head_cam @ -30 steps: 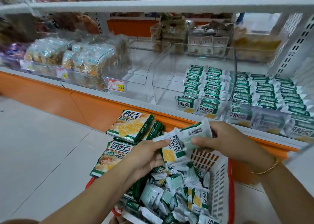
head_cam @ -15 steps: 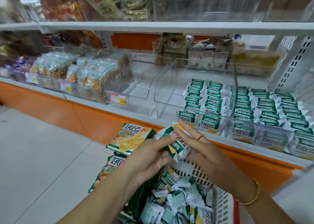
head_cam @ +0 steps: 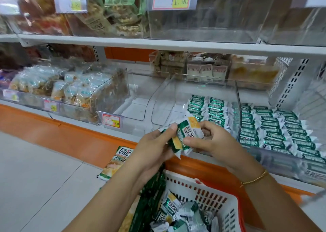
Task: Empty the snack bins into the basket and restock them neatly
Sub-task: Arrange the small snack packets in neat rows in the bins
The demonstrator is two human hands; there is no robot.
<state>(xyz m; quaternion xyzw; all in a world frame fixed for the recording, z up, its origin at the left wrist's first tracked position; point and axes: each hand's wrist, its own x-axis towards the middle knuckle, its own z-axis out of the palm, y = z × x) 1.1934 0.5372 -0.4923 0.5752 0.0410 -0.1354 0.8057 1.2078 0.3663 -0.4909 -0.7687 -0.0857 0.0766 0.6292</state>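
The snack packets [head_cam: 183,134] in the grip are showing dark green, white and a yellow patch. Right of the grip, the binned packets [head_cam: 275,129] are repeating green-and-white bands. Below it, the basket [head_cam: 208,194] is showing white slotted walls and a red rim. Left of it, the shelf edge [head_cam: 70,133] is glowing orange.

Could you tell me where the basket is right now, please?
In the head view, the basket is at the bottom, right of centre, below the left hand and right hand, in front of the orange shelf base; snack packets lie in it.
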